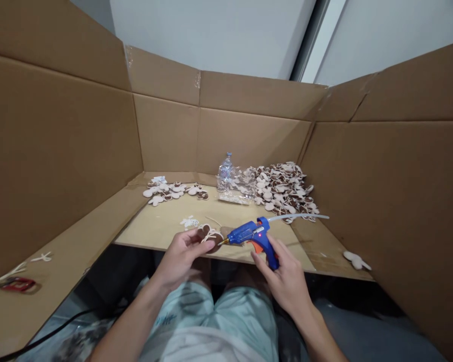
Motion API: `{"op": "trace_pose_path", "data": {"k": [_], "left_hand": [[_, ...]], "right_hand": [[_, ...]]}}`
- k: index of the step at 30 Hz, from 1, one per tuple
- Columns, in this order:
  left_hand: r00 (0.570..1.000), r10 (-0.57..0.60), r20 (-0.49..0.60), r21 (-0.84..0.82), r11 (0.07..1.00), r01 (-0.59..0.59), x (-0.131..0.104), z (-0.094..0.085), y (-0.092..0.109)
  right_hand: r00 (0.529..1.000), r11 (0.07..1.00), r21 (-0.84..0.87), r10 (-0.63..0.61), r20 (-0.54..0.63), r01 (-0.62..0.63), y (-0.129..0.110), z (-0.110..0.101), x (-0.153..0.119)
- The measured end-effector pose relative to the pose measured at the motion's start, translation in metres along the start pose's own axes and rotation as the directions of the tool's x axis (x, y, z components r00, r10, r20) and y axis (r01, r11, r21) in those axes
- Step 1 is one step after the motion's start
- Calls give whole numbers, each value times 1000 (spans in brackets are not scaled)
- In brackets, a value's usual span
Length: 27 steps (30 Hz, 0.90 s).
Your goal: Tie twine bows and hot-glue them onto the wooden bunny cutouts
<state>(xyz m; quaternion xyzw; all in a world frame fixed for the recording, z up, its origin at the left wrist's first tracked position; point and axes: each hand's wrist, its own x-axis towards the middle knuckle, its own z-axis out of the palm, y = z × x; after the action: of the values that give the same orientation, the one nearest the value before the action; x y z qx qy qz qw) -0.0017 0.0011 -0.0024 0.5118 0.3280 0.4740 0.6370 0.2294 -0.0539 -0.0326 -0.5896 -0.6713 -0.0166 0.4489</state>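
My left hand (184, 254) pinches a brown felt-like piece (215, 242) with a white cord bow on it, just over the board's front edge. In my right hand (287, 271) is a blue glue gun (251, 232) with an orange trigger, a small red light and a long clear glue stick running out of its back. The gun's metal tip points left and meets or nearly meets the right side of the brown piece. Small white bits (189, 222) lie on the board just beyond my left hand.
Cardboard walls (226, 136) surround the pale board (166, 221). A large pile of brown and white pieces (281, 188) stands back right, beside a clear plastic bag (232, 183). More pieces (168, 191) lie back left. A red cutter (17, 284) rests far left, a white piece (357, 260) far right.
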Motion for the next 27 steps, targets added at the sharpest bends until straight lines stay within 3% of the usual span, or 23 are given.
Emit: {"op": "trace_pose_path", "data": {"k": [6, 16, 27], "left_hand": [[1000, -4, 6, -75, 997, 4, -2, -1, 3], [996, -22, -84, -4, 1000, 21, -2, -4, 2], [997, -23, -68, 11, 1000, 23, -3, -3, 4]], "right_hand": [[1000, 1000, 17, -3, -6, 3, 0, -1, -2], [1000, 1000, -2, -10, -25, 10, 0, -2, -2], [999, 999, -6, -33, -43, 33, -2, -3, -2]]}}
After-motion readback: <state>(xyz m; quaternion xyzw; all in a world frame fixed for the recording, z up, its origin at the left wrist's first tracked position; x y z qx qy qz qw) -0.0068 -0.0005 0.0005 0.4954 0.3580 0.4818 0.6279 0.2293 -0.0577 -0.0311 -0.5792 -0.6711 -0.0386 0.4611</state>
